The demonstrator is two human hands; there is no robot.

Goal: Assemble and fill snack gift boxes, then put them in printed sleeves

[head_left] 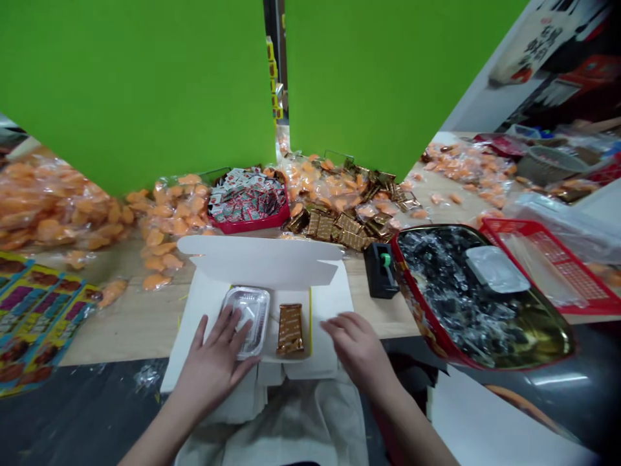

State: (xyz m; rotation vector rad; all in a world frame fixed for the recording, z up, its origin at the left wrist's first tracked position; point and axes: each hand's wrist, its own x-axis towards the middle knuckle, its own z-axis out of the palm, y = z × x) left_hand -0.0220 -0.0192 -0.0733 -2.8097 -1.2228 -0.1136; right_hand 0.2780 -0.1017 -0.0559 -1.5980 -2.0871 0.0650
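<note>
An open white box (317,296) lies in front of me with its lid raised at the back. In its left part sits a foil tray (261,304) with a clear top. A brown-gold wrapped packet (290,329) rests upright in the right part. My left hand (217,359) is spread over the foil tray, fingers apart, its fingertips on the tray's left side. At the box's right side is my right hand (361,349), its fingers bent together; whether they hold anything is hidden.
Behind the box stand a red tray (257,224) of small sachets and a pile of brown packets (347,228). A black tape dispenser (380,272) and a large tin (548,323) are at right. Orange packets (169,210) and printed sleeves (41,317) lie left.
</note>
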